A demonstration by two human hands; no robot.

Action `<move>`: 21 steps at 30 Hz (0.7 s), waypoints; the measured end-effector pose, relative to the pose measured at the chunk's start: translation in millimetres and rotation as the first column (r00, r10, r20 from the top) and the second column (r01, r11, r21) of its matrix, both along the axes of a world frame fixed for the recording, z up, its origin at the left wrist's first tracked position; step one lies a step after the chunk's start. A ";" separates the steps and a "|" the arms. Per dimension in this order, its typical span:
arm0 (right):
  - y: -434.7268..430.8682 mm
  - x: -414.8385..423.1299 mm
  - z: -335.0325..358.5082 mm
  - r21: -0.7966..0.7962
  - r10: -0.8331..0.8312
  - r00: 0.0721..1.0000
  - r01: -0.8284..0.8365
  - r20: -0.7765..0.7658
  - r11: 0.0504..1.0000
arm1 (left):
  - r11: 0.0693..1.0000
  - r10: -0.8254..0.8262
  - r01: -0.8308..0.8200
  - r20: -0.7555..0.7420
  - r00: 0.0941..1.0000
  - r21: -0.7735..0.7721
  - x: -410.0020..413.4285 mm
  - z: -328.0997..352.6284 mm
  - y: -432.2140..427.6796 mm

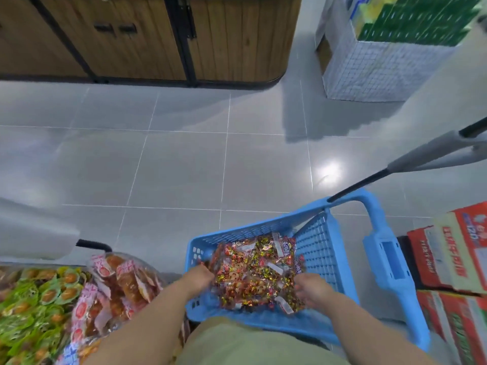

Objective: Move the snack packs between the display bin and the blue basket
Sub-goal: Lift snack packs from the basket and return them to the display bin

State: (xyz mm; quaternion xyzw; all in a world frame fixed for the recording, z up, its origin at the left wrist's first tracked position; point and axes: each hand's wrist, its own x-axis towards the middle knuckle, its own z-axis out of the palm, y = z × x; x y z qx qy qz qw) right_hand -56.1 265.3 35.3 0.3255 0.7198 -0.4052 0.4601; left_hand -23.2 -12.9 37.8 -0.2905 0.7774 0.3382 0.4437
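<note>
A blue plastic basket (319, 243) stands on the floor in front of me, holding a heap of small red and yellow snack packs (257, 275). Both my hands reach down into it. My left hand (199, 277) is at the heap's left edge and my right hand (312, 287) at its right edge, fingers dug into the packs, so the fingertips are hidden. The display bin (39, 306) lies at the lower left, filled with green-wrapped snacks and with red and white packs (116, 288).
Red cardboard boxes (453, 262) are stacked to the right of the basket. The basket's long handle (395, 275) and a black and grey pole (411, 164) rise on the right. Grey tiled floor stretches ahead to wooden cabinets (137, 35) and a white crate (382, 67).
</note>
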 end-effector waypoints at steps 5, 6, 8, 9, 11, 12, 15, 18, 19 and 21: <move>-15.6 -27.1 -11.8 0.015 0.024 1.000 -0.024 -0.003 1.000 | 0.999 0.034 -0.033 0.014 0.999 -0.030 -25.4 -11.5 -15.9; -16.7 -31.4 -19.3 0.016 0.052 0.999 -0.052 -0.009 0.999 | 0.999 0.042 -0.042 0.016 0.999 -0.025 -26.8 -16.6 -16.5; -17.4 -36.7 -38.9 0.015 0.108 0.994 -0.108 -0.019 0.994 | 1.000 0.026 -0.026 0.056 0.998 0.005 -28.9 -23.9 -14.6; -18.5 -38.0 -49.6 0.018 0.142 0.990 -0.142 -0.010 0.990 | 0.999 0.041 -0.043 0.078 0.996 0.023 -28.2 -29.6 -13.3; -22.8 -39.6 -73.3 0.022 0.233 0.972 -0.234 0.015 0.972 | 0.990 0.125 -0.131 0.111 0.986 0.047 -24.9 -45.5 -11.6; -25.1 -38.3 -86.6 0.022 0.291 0.956 -0.292 0.030 0.956 | 0.981 0.178 -0.186 0.134 0.975 0.053 -22.8 -53.7 -10.4; -35.0 -33.6 -120.8 0.027 0.423 0.903 -0.426 0.077 0.904 | 0.929 0.348 -0.365 0.181 0.920 0.069 -16.8 -80.1 -5.5; -45.3 -26.3 -154.9 0.009 0.489 0.869 -0.491 0.078 0.871 | 0.898 0.414 -0.435 0.205 0.887 0.071 -13.3 -104.5 -0.3; -49.4 -25.1 -163.1 0.020 0.561 0.826 -0.563 0.055 0.827 | 0.894 0.421 -0.443 0.206 0.883 0.070 -11.4 -112.2 0.8; -57.4 -21.4 -180.9 0.031 0.693 0.720 -0.694 0.032 0.720 | 0.887 0.431 -0.454 0.205 0.879 0.081 -6.6 -127.0 2.1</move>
